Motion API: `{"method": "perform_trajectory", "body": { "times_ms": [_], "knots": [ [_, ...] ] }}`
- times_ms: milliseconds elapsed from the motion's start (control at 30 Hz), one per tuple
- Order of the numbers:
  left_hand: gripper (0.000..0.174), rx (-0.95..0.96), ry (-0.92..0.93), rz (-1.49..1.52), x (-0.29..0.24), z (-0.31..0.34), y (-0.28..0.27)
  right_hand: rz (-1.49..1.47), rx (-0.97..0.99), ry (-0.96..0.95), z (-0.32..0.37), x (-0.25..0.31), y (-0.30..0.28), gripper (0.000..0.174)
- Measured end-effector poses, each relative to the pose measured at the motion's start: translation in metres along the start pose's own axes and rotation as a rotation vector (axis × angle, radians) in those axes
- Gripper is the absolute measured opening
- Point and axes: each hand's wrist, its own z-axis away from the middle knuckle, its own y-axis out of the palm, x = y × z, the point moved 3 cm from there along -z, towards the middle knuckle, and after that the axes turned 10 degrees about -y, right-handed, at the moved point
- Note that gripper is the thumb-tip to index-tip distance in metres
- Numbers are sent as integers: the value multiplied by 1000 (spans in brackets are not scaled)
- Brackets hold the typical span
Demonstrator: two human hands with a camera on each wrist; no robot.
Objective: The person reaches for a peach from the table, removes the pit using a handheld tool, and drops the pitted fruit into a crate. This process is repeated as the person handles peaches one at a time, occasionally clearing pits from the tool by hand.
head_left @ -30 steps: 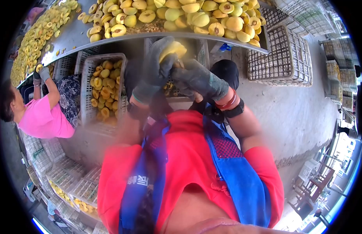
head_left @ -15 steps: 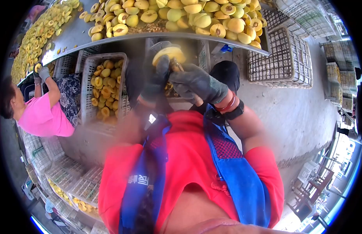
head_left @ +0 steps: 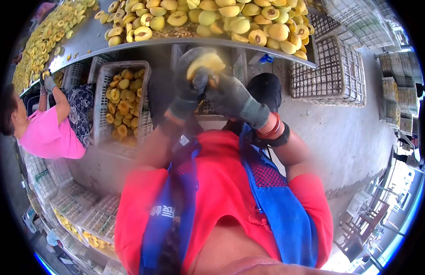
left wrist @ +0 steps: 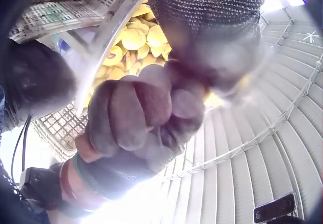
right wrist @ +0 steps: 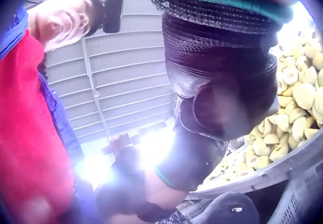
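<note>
In the head view, a yellow fruit [head_left: 206, 64] is held in my dark-gloved left hand [head_left: 187, 89], above the floor and in front of the tray edge. My gloved right hand [head_left: 231, 94] is close against it, at the fruit's lower right side. The left wrist view shows the right hand [left wrist: 133, 113] with fingers curled round a brown handle [left wrist: 87, 149], whose end sticks out below. Its tip is hidden between the hands. In the right wrist view the right hand [right wrist: 222, 72] covers most of the left hand [right wrist: 194, 156].
A metal table [head_left: 176, 42] bears many halved yellow fruits. Below it at left stands a crate [head_left: 99, 98] of fruit; another crate [head_left: 329, 68] stands at right. A person in pink [head_left: 54, 135] sits at left. Stacked crates [head_left: 86, 208] lie behind.
The fruit has shifted slightly right and tilted in the left hand. The right hand has turned, and the handle end that stuck out beneath it is out of sight in the head view.
</note>
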Motion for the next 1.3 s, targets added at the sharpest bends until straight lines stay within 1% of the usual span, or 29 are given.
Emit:
{"method": "perform_trajectory", "body": {
  "times_ms": [33, 67, 100, 167, 200, 233, 300, 333, 400, 433, 500, 533, 567, 600, 667, 733, 767, 833, 867, 900, 967, 1067, 1100, 1167, 1267, 1300],
  "knots": [
    [42, -6, 7, -38, -2, 1, -1, -280, 89, 259, -3, 29, -13, 22],
    [41, -10, 14, -74, -6, 2, 0, -560, 176, 520, -1, 44, -19, 21],
    [41, -14, 19, -109, -9, 1, 0, -633, 187, 520, 1, 42, -21, 16],
    [40, 79, 31, -104, -26, -11, 0, -781, 213, 520, 7, 33, -17, 9],
    [39, 122, 37, -107, -32, -14, -2, -585, 219, 446, 7, 23, -14, 12],
    [39, 123, -14, -51, -33, -14, -3, -389, 221, 366, 6, 11, -11, 16],
    [39, 127, -110, 69, -34, -14, 2, -186, 127, 212, 3, 2, -9, 23],
    [40, 100, -60, 30, -31, -14, 2, -186, 37, 141, 2, 2, -6, 24],
    [40, 46, 31, -52, -18, -9, 0, -178, -30, -34, 5, 3, -1, 26],
    [41, 77, -2, -23, -13, -9, 0, -163, -9, -145, 1, 6, -2, 27],
    [42, 142, -63, 38, -6, -10, -2, -271, 80, 12, -1, 14, -10, 27],
    [43, 208, -84, 92, -7, -11, -3, -394, 151, 283, -3, 41, -20, 26],
    [44, 270, -106, 144, -10, -11, -4, -513, 225, 557, 0, 54, -24, 25],
    [45, 328, -128, 193, -12, -11, -7, -605, 213, 537, 5, 52, -23, 22],
    [44, 387, -113, 155, -12, -6, -10, -791, 201, 498, 15, 36, -15, 18],
    [43, 448, -120, 161, -15, -3, -13, -624, 272, 429, 20, 27, -10, 17],
    [42, 429, -111, 153, -16, -2, -15, -538, 301, 392, 20, 27, -7, 16],
    [39, 401, -96, 141, -16, 4, -18, -368, 230, 326, 20, 34, -4, 14],
    [38, 390, -85, 137, -17, 5, -20, -447, 232, 367, 21, 37, -2, 14],
    [41, 422, -106, 131, -21, 6, -22, -525, 232, 409, 22, 40, 0, 14],
    [46, 489, -151, 118, -30, 12, -25, -1018, 312, 644, 30, 46, 2, 16],
    [50, 579, -91, 59, -30, 13, -24, -1100, 392, 740, 40, 48, 1, 20],
    [38, 572, -138, 94, -39, 14, -22, -1103, 349, 747, 42, 48, 2, 19],
    [38, 555, -161, 124, -41, 16, -19, -1106, 261, 764, 45, 49, 2, 17],
    [39, 511, -190, 142, -41, 18, -15, -838, 264, 484, 43, 49, 2, 17],
    [40, 489, -203, 139, -40, 21, -16, -786, 247, 460, 44, 46, 3, 17]
  ]
}}
